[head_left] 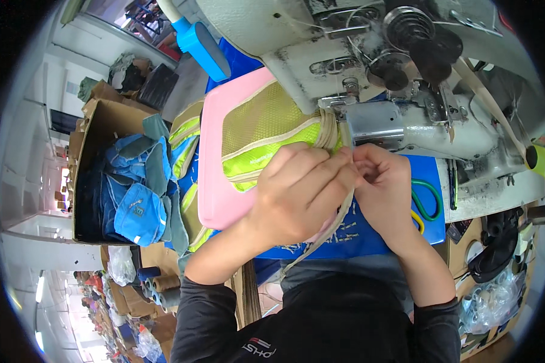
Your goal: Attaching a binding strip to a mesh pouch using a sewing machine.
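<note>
A small lime-green bag with khaki mesh and beige edging lies against a pink flat panel under the sewing machine. My left hand rests over the bag's near right part, its fingers curled down onto the edge. Close beside it, my right hand pinches the beige-edged border just in front of the machine's metal arm. The fingertips of both hands nearly meet, and what lies between them is partly hidden. A beige strip trails from the hands toward my lap.
At the left, a cardboard box holds several blue bag pieces. More green pieces lie beside the pink panel. A blue block on a pale tube stands behind. Green-handled loops and thread spools flank the work.
</note>
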`<state>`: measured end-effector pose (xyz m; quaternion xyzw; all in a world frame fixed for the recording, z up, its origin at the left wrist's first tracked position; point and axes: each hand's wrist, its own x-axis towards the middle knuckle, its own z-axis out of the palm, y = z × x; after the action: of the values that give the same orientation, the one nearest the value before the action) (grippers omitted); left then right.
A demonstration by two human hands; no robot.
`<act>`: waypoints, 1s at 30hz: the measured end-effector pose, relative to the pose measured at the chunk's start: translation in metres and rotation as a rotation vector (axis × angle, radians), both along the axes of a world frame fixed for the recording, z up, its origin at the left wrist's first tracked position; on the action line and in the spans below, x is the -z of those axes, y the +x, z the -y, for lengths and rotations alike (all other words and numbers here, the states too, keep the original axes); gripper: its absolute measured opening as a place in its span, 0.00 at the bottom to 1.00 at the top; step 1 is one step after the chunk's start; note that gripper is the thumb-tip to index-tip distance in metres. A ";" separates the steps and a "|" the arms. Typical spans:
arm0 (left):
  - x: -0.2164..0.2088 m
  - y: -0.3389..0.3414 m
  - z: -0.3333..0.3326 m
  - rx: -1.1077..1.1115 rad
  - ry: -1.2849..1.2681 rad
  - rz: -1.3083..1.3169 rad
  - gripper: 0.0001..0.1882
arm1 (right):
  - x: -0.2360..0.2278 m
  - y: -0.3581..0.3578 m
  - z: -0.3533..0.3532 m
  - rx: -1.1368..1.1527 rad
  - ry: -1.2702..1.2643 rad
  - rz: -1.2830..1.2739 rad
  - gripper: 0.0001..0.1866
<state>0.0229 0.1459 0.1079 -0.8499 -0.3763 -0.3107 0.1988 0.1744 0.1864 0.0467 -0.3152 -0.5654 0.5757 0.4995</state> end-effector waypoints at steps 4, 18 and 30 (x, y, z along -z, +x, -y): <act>0.003 -0.004 -0.009 0.039 0.068 -0.071 0.16 | -0.008 -0.002 0.001 0.044 0.031 0.059 0.04; -0.008 -0.015 -0.008 0.067 -0.088 -0.072 0.15 | 0.002 -0.020 0.007 0.077 0.144 0.158 0.03; -0.025 -0.005 -0.005 0.015 -0.213 -0.157 0.17 | -0.003 -0.002 -0.003 0.017 0.049 0.086 0.03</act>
<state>0.0181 0.1509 0.1326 -0.8909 -0.3838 -0.2028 0.1340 0.1723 0.1899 0.0494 -0.3322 -0.5976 0.5435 0.4870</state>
